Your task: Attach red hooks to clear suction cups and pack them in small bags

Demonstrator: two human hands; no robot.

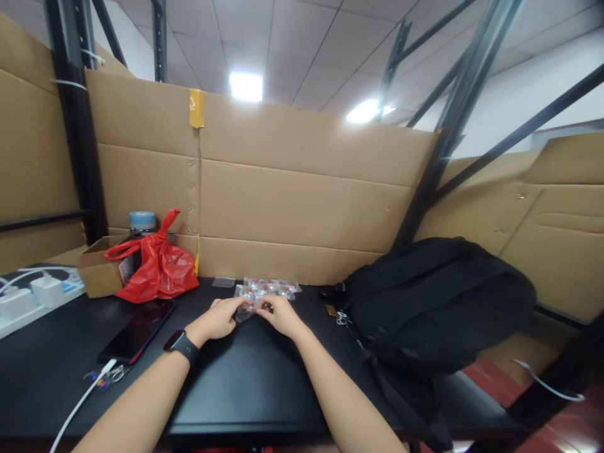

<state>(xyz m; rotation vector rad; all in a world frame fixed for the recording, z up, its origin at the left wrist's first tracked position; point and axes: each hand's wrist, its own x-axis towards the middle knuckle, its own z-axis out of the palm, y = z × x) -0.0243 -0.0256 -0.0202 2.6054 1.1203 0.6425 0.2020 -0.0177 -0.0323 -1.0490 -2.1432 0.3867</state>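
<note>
My left hand point(218, 319), with a black watch on its wrist, and my right hand point(282, 315) meet at the middle of the black table point(245, 377). Both pinch a small clear plastic bag point(246, 309) between their fingertips. Just behind the hands lies a pile of clear little bags with red and white parts point(268, 289) against the cardboard wall. One more clear bag point(223, 282) lies flat to the pile's left.
A red plastic bag point(158, 267) and an open cardboard box point(101, 267) stand at the back left, a dark phone point(139, 330) in front. A white power strip point(33, 296) sits far left. A black backpack point(434, 302) fills the right side. Cardboard walls point(302, 207) close the back.
</note>
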